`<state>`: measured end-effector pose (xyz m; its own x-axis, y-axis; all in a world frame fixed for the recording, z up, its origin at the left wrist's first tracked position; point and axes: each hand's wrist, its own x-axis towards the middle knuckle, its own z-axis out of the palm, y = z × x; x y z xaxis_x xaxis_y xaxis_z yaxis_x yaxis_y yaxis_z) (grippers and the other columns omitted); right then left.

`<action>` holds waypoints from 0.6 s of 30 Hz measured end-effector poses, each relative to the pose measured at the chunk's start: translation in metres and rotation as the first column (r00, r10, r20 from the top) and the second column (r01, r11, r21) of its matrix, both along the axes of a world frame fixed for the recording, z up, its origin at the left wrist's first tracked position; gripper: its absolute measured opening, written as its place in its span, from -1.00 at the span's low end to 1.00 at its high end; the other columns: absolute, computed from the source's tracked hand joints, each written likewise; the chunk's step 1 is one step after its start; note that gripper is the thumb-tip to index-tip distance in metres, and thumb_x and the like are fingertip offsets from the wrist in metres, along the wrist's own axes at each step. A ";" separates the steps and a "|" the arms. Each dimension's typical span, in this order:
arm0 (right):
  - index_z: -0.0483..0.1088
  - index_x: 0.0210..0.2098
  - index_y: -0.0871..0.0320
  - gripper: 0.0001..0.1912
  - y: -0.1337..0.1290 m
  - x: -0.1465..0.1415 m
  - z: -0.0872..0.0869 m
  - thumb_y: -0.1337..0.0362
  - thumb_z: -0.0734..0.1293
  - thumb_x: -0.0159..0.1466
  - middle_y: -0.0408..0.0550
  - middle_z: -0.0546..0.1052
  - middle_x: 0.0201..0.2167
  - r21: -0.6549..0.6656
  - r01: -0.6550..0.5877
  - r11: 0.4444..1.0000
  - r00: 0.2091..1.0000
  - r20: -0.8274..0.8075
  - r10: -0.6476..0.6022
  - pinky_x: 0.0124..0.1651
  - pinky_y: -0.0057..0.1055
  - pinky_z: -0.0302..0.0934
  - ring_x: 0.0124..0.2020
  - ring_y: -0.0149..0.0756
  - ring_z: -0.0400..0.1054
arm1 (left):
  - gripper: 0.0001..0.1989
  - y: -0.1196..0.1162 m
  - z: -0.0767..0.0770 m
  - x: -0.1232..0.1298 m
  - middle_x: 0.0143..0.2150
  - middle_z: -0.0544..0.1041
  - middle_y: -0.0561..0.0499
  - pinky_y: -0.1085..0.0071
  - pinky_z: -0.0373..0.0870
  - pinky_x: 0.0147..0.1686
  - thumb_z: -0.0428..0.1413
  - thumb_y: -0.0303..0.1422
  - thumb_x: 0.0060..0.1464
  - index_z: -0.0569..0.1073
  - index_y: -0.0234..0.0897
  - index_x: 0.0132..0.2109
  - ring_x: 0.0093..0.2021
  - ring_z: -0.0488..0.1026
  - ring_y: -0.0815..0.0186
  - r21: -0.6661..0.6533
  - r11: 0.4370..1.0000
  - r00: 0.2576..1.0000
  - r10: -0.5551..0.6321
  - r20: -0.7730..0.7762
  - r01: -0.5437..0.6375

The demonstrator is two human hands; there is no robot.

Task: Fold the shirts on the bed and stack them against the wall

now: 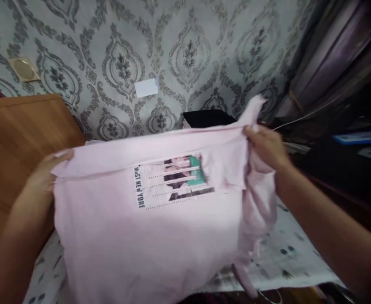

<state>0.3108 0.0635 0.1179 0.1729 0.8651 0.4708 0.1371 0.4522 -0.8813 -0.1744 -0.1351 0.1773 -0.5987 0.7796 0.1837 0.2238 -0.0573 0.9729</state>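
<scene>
A pale pink T-shirt (147, 240) hangs stretched sideways between my two hands, above a covered table. Its front carries a picture print with lettering, turned on its side, and the upper edge is folded over. My left hand (54, 166) is closed on the shirt's left corner, thumb on top. At the upper right, my right hand (264, 141) pinches the cloth, and a loose flap sticks up above the fingers. Bunched fabric droops below that hand. The shirt hides much of the table.
A white cloth with a leaf pattern (299, 253) covers the table. On the left stands a wooden cabinet (20, 126). Behind the shirt is a black-topped object (207, 118), near the patterned wall (188, 50). A purple curtain (327, 55) hangs at right, with a thin cable (302, 116) beside it.
</scene>
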 end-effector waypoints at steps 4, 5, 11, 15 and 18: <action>0.45 -0.36 0.15 -0.83 0.003 -0.021 -0.082 0.17 0.39 0.20 -0.11 0.46 -0.50 -0.151 0.085 0.985 0.932 0.363 -0.025 -0.30 -0.31 0.24 -0.43 -0.22 0.35 | -0.58 0.019 -0.075 -0.025 -0.53 0.48 0.11 0.48 0.30 -0.57 0.30 -0.05 -0.31 0.44 -0.24 -0.37 -0.52 0.40 0.31 -0.381 0.925 0.948 -0.112 -0.298 -0.010; 0.47 -0.23 0.18 -0.79 -0.003 -0.021 -0.098 0.18 0.37 0.20 -0.02 0.51 -0.40 -0.141 0.122 0.983 0.869 0.494 -0.037 -0.23 -0.25 0.28 -0.35 -0.15 0.40 | -0.58 0.020 -0.093 -0.030 -0.52 0.48 0.09 0.45 0.31 -0.55 0.27 -0.03 -0.30 0.42 -0.22 -0.36 -0.50 0.42 0.27 -0.423 0.903 0.913 -0.109 -0.393 -0.074; 0.46 -0.01 0.10 -0.65 -0.048 -0.008 -0.115 0.07 0.22 0.35 0.10 0.48 -0.04 -0.118 -0.256 0.959 0.473 0.850 0.231 0.00 -0.15 0.32 -0.07 -0.09 0.42 | -0.55 0.012 -0.146 -0.032 -0.16 0.59 -0.07 0.33 0.41 -0.20 0.06 0.07 -0.02 0.48 -0.20 -0.18 -0.11 0.51 0.09 -0.526 0.842 0.671 -0.459 -0.582 0.121; 0.47 -0.07 0.01 -0.73 -0.070 -0.012 -0.100 0.08 0.30 0.30 -0.02 0.49 -0.15 -0.310 -0.461 0.831 0.213 0.871 0.443 -0.20 -0.26 0.31 -0.22 -0.16 0.42 | -0.58 0.011 -0.156 -0.020 -0.08 0.56 -0.10 0.25 0.39 -0.05 0.04 -0.01 0.06 0.50 -0.19 -0.09 -0.06 0.47 0.07 -0.637 0.761 0.456 -0.613 -0.645 0.123; 0.44 -0.22 0.05 -0.85 -0.076 -0.016 -0.103 0.29 0.25 0.28 -0.01 0.49 -0.24 -0.294 -0.398 0.869 0.130 0.920 0.371 -0.30 -0.28 0.24 -0.30 -0.16 0.38 | -0.65 0.014 -0.166 -0.021 -0.01 0.54 -0.13 0.19 0.37 0.03 -0.01 -0.20 0.06 0.49 -0.19 -0.07 0.03 0.44 0.04 -0.613 0.789 0.370 -0.578 -0.727 0.027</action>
<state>0.2950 -0.0127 0.0147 -0.7492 0.6618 0.0272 0.6385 0.7325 -0.2362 -0.1951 -0.1207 0.0110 -0.0299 0.9995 0.0137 0.9847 0.0271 0.1720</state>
